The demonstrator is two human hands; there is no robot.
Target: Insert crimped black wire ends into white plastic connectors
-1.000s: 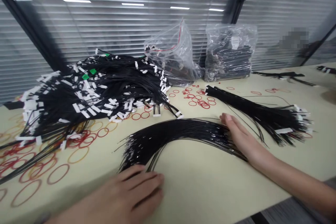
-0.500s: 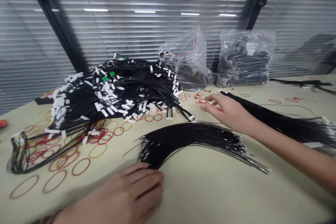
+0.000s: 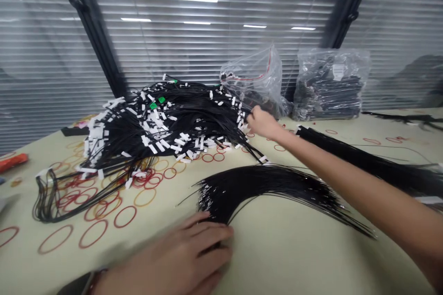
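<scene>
My left hand (image 3: 187,253) lies palm down on the table, fingers loosely extended and a little bent. Its fingertips are at the near left end of a curved bundle of loose black wires (image 3: 242,184) with bare metal tips. My right hand (image 3: 263,122) reaches across to the right edge of a large pile of black cables (image 3: 194,110) with white connectors, just in front of an open zip bag (image 3: 256,76). Those fingers are drawn together; what is between them, if anything, is hidden. Under the right forearm passes the wire bundle's right part.
Red and yellow rubber bands (image 3: 125,216) are scattered at left. A looped cable (image 3: 43,203) lies among them. On the right is another black wire bundle (image 3: 346,152). A filled clear bag (image 3: 330,85) stands by the window blinds. An orange object (image 3: 13,162) sits far left.
My right hand has moved left and away from me, from above small red rubber bands to the cable pile's edge, its fingers closing. My left hand stays by the bundle; the view has shifted slightly.
</scene>
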